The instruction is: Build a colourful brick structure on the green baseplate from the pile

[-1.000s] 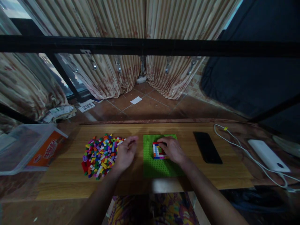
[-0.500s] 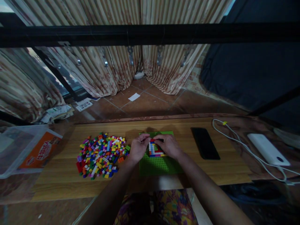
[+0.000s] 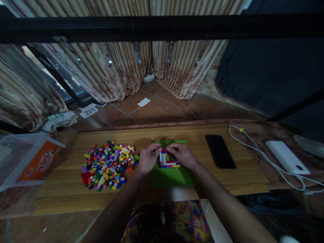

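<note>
A green studded baseplate (image 3: 172, 177) lies on the wooden board in front of me. On it sits a flat square of building bricks (image 3: 169, 162), with blue, white, red, green and yellow rows nested inside each other. My left hand (image 3: 149, 158) is at the square's far left corner, thumb and fingertips pinched together. My right hand (image 3: 184, 155) reaches the far edge from the other side, its fingers bent and closed. Red bricks (image 3: 164, 151) show between the two sets of fingertips. Whatever small piece either hand pinches is too small or hidden to make out.
A heap of loose coloured bricks (image 3: 107, 165) spreads to the left of the baseplate. Farther left stands a clear plastic box (image 3: 15, 158) with an orange label. On the right lie a black phone (image 3: 220, 152), a white power bank (image 3: 287, 157) and a white cable (image 3: 255, 145).
My right hand has drawn back toward the square's far right side, uncovering more of its inner rows. My left hand stays at the far left corner. The view has tilted slightly.
</note>
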`<state>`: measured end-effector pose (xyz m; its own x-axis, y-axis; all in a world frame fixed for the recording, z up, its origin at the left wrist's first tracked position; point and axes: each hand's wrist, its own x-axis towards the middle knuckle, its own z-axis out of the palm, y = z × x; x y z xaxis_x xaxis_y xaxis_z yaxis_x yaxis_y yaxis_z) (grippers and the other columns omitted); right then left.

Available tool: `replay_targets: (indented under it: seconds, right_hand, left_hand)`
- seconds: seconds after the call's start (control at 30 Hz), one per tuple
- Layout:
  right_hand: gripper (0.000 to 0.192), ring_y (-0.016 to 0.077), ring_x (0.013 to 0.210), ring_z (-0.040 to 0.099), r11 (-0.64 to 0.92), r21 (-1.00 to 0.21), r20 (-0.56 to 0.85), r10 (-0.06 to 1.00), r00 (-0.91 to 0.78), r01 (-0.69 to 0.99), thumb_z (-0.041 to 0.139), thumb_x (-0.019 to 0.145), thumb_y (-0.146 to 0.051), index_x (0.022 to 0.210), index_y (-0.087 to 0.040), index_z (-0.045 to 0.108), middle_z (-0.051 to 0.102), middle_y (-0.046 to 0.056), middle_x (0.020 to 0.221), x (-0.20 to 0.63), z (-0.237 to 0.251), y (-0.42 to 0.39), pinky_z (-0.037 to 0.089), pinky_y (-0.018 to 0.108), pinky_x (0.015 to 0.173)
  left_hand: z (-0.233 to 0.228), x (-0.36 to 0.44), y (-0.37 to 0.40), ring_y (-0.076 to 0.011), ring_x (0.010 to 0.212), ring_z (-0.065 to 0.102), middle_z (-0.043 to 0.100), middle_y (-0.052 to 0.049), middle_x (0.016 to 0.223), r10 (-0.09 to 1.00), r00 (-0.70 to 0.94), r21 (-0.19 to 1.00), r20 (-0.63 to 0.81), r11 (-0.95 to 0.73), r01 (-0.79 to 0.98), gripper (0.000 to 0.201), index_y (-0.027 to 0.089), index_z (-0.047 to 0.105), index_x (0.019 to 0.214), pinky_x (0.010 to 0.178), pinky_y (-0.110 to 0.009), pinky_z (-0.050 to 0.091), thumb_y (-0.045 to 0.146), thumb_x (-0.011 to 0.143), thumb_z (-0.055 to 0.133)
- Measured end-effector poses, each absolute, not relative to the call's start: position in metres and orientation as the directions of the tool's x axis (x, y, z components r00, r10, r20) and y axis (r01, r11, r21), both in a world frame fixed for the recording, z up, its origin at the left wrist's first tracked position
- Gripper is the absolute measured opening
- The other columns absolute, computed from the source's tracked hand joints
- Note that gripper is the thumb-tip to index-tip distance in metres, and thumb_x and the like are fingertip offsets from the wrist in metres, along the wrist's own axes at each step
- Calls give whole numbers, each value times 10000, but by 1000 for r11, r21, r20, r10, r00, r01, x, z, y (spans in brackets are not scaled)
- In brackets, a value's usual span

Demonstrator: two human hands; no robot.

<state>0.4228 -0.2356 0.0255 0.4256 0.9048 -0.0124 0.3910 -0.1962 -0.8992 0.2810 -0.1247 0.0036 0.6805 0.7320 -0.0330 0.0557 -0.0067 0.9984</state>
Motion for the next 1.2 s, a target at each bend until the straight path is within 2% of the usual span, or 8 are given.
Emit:
replay_targets:
  seconds: [0.27, 0.57, 0.87, 0.93, 1.07, 1.2]
  right_hand:
    - [194, 185, 815, 665, -185, -944, -43, 892, 450, 275, 648, 765, -361, 760, -189, 737, 736, 48, 870, 429, 21, -231, 501, 302, 780]
    - [169, 169, 654, 643, -281, -908, -112, 877, 467, 311, 659, 738, -323, 738, -183, 754, 732, 30, 724, 433, 21, -227, 477, 269, 638]
    - [268, 167, 618, 631, -215, -932, -43, 864, 502, 291, 662, 709, -428, 709, -172, 742, 718, 17, 672, 426, 26, -227, 468, 259, 593]
    - [330, 183, 687, 653, -187, -940, 1, 835, 550, 285, 616, 750, -480, 750, -174, 737, 732, 27, 742, 425, 28, -232, 493, 274, 645]
    - [455, 228, 880, 665, -169, -948, 72, 713, 698, 270, 499, 838, -549, 953, -162, 708, 733, 86, 968, 422, 28, -257, 505, 344, 797]
    - [464, 264, 954, 659, -188, -948, 97, 598, 795, 257, 523, 837, -557, 1007, -155, 681, 724, 121, 1002, 403, 17, -294, 499, 397, 861]
  left_hand:
    - [4, 282, -123, -191, 904, 674, 730, -58, 935, 715, 697, 997, -59, 2, 81, 203, 189, 694, 925, 842, -327, 538, 285, 747, 677]
    - [5, 285, -120, -181, 846, 681, 734, -51, 883, 709, 703, 995, -54, -22, 98, 132, 189, 699, 853, 813, -319, 543, 242, 740, 656]
    - [1, 284, -123, -182, 856, 678, 730, -41, 902, 730, 684, 988, 10, -113, 106, 183, 191, 682, 919, 839, -334, 536, 291, 785, 608]
    - [4, 281, -122, -185, 904, 673, 725, -47, 937, 747, 664, 986, 29, -129, 103, 214, 187, 671, 956, 888, -347, 519, 318, 819, 573]
    - [11, 263, -128, -193, 1027, 637, 701, -56, 1051, 806, 590, 984, 48, -139, 110, 282, 193, 642, 1030, 987, -371, 463, 386, 870, 513]
    - [6, 240, -156, -207, 1101, 610, 665, -83, 1162, 836, 548, 987, 22, -104, 119, 365, 191, 607, 1113, 1015, -385, 443, 449, 879, 498]
